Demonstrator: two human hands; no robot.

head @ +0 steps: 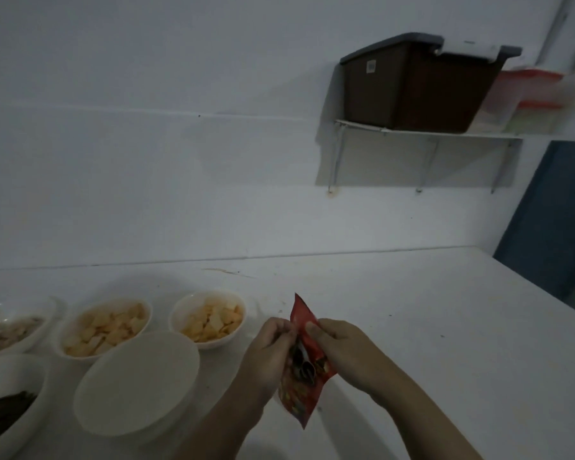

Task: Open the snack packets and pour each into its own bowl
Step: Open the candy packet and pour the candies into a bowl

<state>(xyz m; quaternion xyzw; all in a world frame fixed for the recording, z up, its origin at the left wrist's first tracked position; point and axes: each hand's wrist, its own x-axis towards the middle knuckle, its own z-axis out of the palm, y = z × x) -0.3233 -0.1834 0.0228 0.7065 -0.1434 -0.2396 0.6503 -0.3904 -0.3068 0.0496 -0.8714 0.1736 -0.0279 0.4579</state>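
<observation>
1 red snack packet (304,370), held up above the white table (429,327) at about 6 o'clock in view, tilted, top corner pointing up. Both hands on it near the top edge: left hand (269,353) pinches the left side w/ curled fingers, right hand (342,346) pinches the right side, thumb on the front. The mouth between the hands looks parted, w/ a dark inner fold showing; can't tell how far it's open.

5 white bowls, all at 8–9 o'clock from the packet:
- empty bowl (136,383), nearest, just left of the left forearm, tilted toward the camera.
- bowl of pale yellow chips (208,318), at 10 o'clock from the packet, near it.
- 2nd bowl of pale yellow chips (105,327), just beside the first, further left.
- bowl w/ pale greyish snack (10,327), at the left frame edge, partly cut off.
- bowl w/ dark snack (7,403), lower left corner, partly cut off.
The empty bowl overlaps the front rims of both chip bowls in view.

Other stuff: wall shelf (422,136) on metal brackets at 1 o'clock, well apart from the table. On it 1 brown bin w/ grey lid (419,91); beside it to the right, blurred clear tubs w/ red lids (531,97), count unclear. Blue panel (551,220) at 3 o'clock past the table's far right corner. Dim light, some dark specks on the tabletop.
</observation>
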